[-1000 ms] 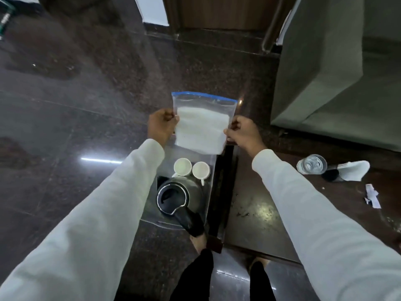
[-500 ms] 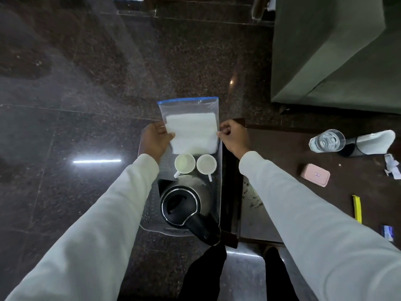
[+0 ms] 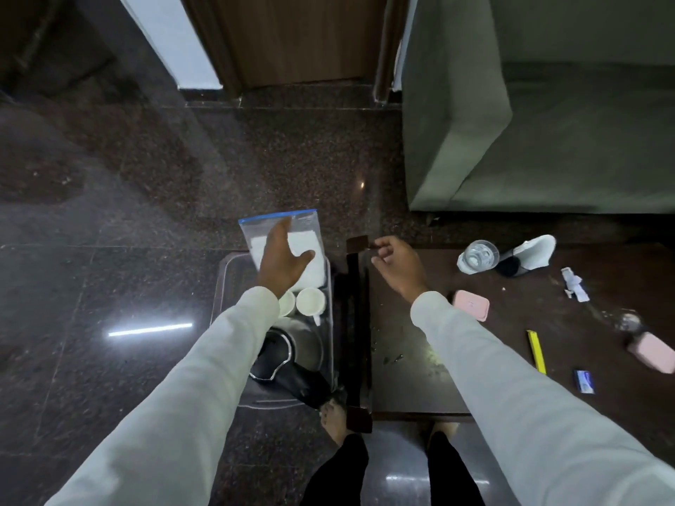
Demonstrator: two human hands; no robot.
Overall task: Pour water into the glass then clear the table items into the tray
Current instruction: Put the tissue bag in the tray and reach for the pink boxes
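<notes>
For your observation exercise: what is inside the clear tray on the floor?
The tray holds a zip bag of white material, two white cups, and a black-handled kettle. The left hand and sleeve cover part of the bag, one cup and the kettle.

**Bag laid in the tray, table still cluttered**

The left hand [image 3: 283,259] lies flat, fingers spread, on a clear bag [image 3: 307,246] at the far end of the tray [image 3: 330,345] on the floor. Two cups [image 3: 309,300] sit mid-tray, a kettle [image 3: 292,356] at its near end. The right hand [image 3: 396,266], fingers loosely curled and holding nothing, hovers over the table's [image 3: 475,378] far left corner. A glass [image 3: 476,256] stands at the far edge, with a pink box [image 3: 471,304] nearer.
</notes>
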